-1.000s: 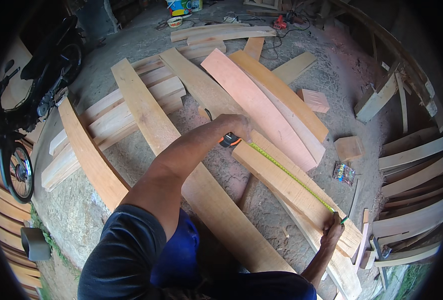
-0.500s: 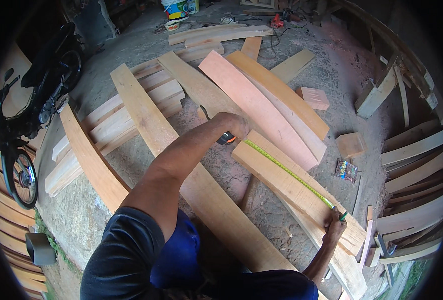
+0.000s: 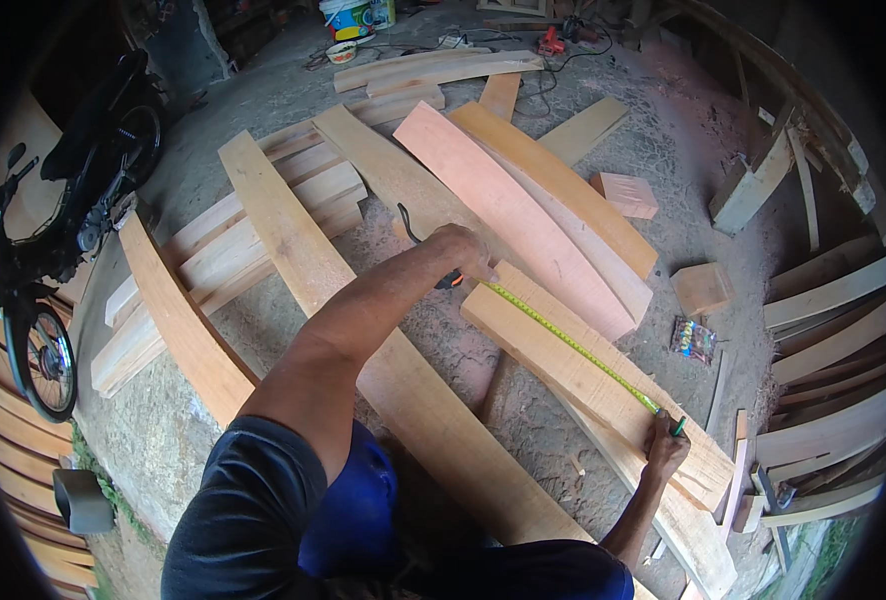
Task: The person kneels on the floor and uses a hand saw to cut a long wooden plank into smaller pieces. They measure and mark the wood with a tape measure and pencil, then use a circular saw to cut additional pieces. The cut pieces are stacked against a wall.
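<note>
A yellow tape [image 3: 573, 346] runs lengthwise along a thick pale board [image 3: 528, 340] in front of me. My left hand [image 3: 463, 250] is closed on the black and orange tape case [image 3: 448, 279] at the board's upper-left end, partly covering it. My right hand [image 3: 667, 448] grips a green marker [image 3: 679, 426] at the tape's other end, resting on the board. Another board [image 3: 697, 548] lies beneath this one. A long board [image 3: 433, 430] lies to the left, and a pink board [image 3: 508, 210] lies just beyond.
Stacked planks [image 3: 243, 250] and a curved board [image 3: 178, 310] lie left, near a black motorbike [image 3: 83, 160]. At the right are wood blocks [image 3: 623, 195], a small packet [image 3: 693, 340] and piled offcuts [image 3: 828, 430]. Buckets [image 3: 348, 20] and a red power tool [image 3: 551, 42] stand at the back.
My right hand has shifted slightly left along the tape, with the green marker tilted more upright. My left hand has moved slightly, showing less of the tape case. The view has shifted a little.
</note>
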A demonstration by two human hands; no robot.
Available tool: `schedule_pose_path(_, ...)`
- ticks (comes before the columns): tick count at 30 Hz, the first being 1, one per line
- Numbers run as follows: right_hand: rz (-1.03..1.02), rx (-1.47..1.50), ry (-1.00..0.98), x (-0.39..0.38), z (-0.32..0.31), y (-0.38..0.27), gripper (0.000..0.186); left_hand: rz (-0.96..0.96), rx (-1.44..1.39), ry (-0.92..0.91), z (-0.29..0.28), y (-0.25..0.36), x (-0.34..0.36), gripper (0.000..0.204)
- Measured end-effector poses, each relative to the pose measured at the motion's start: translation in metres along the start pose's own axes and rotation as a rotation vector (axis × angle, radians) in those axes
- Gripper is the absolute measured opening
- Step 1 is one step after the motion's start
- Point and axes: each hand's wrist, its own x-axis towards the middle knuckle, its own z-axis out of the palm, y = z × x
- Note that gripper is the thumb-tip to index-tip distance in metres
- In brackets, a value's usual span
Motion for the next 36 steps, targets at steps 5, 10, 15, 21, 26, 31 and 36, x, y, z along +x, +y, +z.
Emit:
schedule_pose_path(5, -0.022, -0.024, 0.012, -0.001, 0.001, -0.002, 0.038, 0.052, 0.002, -0.041, -0.003, -0.006, 0.002, 0.053)
schedule_pose_path(10, -0.030, -0.131, 0.012, -0.001, 0.001, -0.001, 0.031, 0.076, 0.038, 0.030, -0.003, -0.007, 0.001, 0.049)
schedule_pose_path(15, -0.089, -0.241, 0.077, -0.007, 0.002, -0.010, 0.032, 0.065, -0.038, 0.025, -0.007, 0.000, -0.009, 0.047)
schedule_pose_path(21, -0.060, -0.205, 0.040, 0.002, -0.004, 0.007, 0.035, 0.065, -0.016, 0.027, -0.008, 0.004, -0.007, 0.048)
schedule_pose_path(26, -0.030, -0.113, 0.004, -0.005, -0.004, -0.003, 0.033, 0.071, -0.044, 0.004, -0.011, 0.004, -0.010, 0.048)
schedule_pose_path(31, 0.035, 0.139, 0.005, -0.008, -0.010, 0.004, 0.043, 0.099, -0.035, 0.000, -0.010, 0.003, -0.006, 0.049)
schedule_pose_path(36, 0.054, 0.463, 0.262, -0.039, -0.026, -0.030, 0.076, 0.170, 0.010, -0.007, -0.015, 0.004, 0.000, 0.048)
